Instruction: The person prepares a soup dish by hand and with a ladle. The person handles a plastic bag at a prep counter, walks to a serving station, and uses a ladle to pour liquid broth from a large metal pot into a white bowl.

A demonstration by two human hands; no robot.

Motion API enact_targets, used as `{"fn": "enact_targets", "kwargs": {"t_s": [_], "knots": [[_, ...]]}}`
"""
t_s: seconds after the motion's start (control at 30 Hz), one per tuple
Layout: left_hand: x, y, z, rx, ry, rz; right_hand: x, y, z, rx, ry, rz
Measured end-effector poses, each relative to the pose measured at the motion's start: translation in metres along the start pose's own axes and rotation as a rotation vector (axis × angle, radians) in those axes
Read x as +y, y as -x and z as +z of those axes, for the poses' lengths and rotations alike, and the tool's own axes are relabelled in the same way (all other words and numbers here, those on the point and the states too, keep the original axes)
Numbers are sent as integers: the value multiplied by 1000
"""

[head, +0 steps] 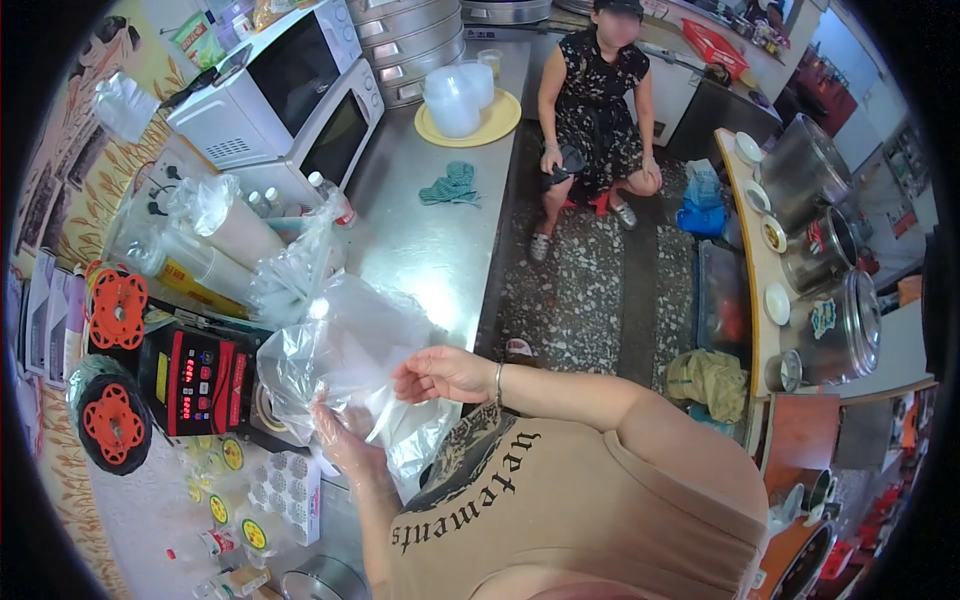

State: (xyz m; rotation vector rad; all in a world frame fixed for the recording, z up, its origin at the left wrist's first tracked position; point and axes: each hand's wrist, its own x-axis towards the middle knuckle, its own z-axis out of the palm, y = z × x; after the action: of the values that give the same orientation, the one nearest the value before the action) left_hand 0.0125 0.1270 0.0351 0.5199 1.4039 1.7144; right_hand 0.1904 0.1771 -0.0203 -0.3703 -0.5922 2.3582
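Observation:
A large clear plastic bag (pixel 352 322) stands crumpled at the counter's near end, with whitish layers inside it. My left hand (pixel 352 446) grips the bag's lower side, and clear film covers its fingers. Above and to the right, my right hand (pixel 446 375) is at the bag's other side with its fingers curled; whether they pinch the plastic cannot be told. A bracelet circles that wrist. Just left of the bag is a black and red cup sealing machine (pixel 199 382) with a lit display and orange-hubbed film reels (pixel 118 309).
Stacked microwaves (pixel 292 82), wrapped cups (pixel 240 225) and a yellow tray (pixel 499 127) of plastic tubs line the steel counter (pixel 405 240), where a green cloth (pixel 452 185) lies. A person (pixel 600 112) sits in the aisle. Large steel pots (pixel 821 247) stand right. An egg tray (pixel 289 487) is lower left.

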Motion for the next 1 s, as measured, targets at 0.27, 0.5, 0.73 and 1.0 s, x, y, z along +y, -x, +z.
{"fn": "enact_targets", "kwargs": {"t_s": [0.27, 0.5, 0.73, 1.0], "knots": [[4, -7, -4, 17, -32, -7, 4, -2, 13, 72, 60, 16], [40, -22, -30, 72, -842, 1081, 1, -2, 24, 176, 209, -293], [15, 15, 22, -671, -739, 313, 11, -5, 34, 38, 431, -265], [0, 12, 21, -734, -453, -115, -10, 17, 30, 120, 937, -134]]}}
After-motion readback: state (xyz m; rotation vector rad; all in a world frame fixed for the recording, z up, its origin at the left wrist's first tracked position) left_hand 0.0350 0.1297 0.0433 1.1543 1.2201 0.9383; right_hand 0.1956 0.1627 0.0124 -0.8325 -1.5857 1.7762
